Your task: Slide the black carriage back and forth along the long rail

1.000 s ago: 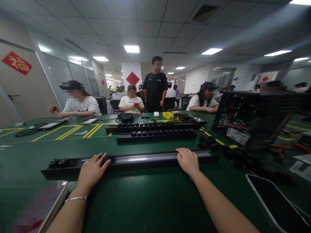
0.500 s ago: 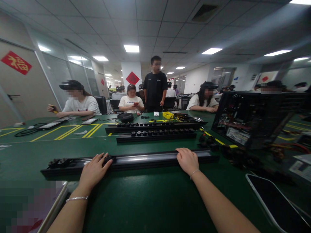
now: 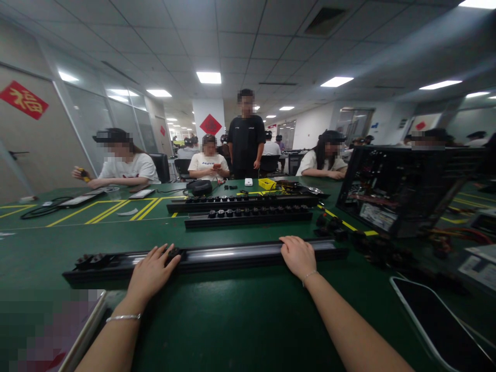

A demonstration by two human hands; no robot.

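A long black rail (image 3: pixel 232 254) with a shiny inner channel lies across the table in front of me. My left hand (image 3: pixel 152 267) is over its left part, with thumb and forefinger around a small black module (image 3: pixel 176 252), probably a socket insert, that sits in the channel. The palm hides part of the rail. Farther along to the right, my right hand (image 3: pixel 298 257) grips the rail, its fingers bent over the far edge. Two black modules with prongs (image 3: pixel 90 260) sit at the rail's left end.
Two more black rails (image 3: pixel 248 221) with rows of modules lie beyond. Loose black modules (image 3: pixel 383 248) are heaped at right, near an open computer case (image 3: pixel 395 191). A phone (image 3: pixel 437 320) lies at lower right. People sit and stand across the green table (image 3: pixel 240 320).
My left hand and the black module have shifted very slightly right along the rail. My right hand keeps its place on the rail. The whole view has drifted a little.
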